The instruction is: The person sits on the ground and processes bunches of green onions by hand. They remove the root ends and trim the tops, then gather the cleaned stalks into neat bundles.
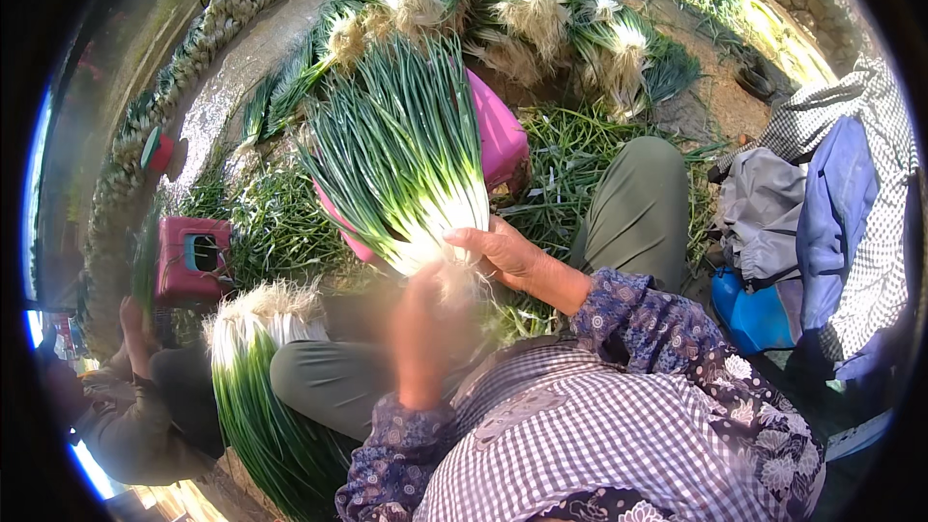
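Observation:
A fanned bunch of green onions (406, 152) lies over a pink plastic stool (496, 130), leaves pointing away from me and white ends towards me. My right hand (511, 257) grips the white ends at their right side, thumb on top. Blurred, my left hand (424, 319) is at the pale roots (460, 283); whether its fingers hold any cannot be made out. Beside my left knee rests a larger bundle of green onions (254, 355), roots facing away from me.
More onion bundles (533, 7) are piled beyond the stool, and loose green leaves (565, 159) litter the ground. At left are a red plastic stool (174, 261) and another person's hand (134, 319). Clothes (834, 210) and a blue item (754, 312) lie at right.

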{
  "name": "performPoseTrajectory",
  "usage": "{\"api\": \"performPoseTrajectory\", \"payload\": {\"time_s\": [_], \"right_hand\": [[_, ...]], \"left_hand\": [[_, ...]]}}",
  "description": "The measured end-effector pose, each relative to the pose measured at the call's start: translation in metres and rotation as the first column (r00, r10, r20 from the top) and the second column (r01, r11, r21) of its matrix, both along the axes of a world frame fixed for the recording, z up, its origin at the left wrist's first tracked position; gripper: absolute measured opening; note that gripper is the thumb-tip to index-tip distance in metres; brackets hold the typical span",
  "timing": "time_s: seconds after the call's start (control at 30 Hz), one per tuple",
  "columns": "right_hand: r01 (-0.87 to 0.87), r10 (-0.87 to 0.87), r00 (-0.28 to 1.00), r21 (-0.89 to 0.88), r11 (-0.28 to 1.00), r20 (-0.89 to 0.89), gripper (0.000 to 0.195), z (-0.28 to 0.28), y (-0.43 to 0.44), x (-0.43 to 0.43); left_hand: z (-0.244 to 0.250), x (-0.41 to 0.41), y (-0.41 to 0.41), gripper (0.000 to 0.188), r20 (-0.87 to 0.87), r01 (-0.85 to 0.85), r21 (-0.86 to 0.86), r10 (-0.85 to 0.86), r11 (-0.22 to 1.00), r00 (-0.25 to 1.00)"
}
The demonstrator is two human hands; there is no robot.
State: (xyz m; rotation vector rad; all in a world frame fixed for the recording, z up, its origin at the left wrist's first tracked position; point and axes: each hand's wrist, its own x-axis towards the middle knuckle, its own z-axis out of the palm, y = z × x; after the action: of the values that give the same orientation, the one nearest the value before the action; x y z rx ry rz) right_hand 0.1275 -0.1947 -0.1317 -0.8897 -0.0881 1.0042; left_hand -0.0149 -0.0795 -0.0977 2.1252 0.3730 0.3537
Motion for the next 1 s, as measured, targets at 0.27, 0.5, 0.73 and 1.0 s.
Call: {"api": "performPoseTrajectory", "payload": {"time_s": [0.27,0.5,0.73,1.0], "right_hand": [[-0.167,0.165,0.986,-0.053,0.985,-0.038,0.050,-0.012,-0.014,-0.042],[0.051,0.232,0.836,-0.492,0.869,0.497,0.061,0.009,-0.032,-0.037],[0.390,-0.024,0.756,-0.420,0.820,0.654,0.065,0.000,-0.044,-0.001],[0.590,-0.097,0.461,-0.223,0.776,0.882,0.029,-0.021,-0.009,0.089]], "left_hand": [[-0.039,-0.035,0.006,0.065,-0.154,-0.170,-0.911,0.072,0.376,0.985],[-0.036,-0.020,-0.023,0.064,-0.261,-0.252,-0.961,-0.069,0.113,0.963],[-0.024,-0.018,-0.027,0.057,-0.306,-0.290,-0.921,-0.023,0.261,0.952],[-0.033,-0.047,-0.020,0.047,-0.277,-0.273,-0.840,0.061,0.470,0.959]]}}
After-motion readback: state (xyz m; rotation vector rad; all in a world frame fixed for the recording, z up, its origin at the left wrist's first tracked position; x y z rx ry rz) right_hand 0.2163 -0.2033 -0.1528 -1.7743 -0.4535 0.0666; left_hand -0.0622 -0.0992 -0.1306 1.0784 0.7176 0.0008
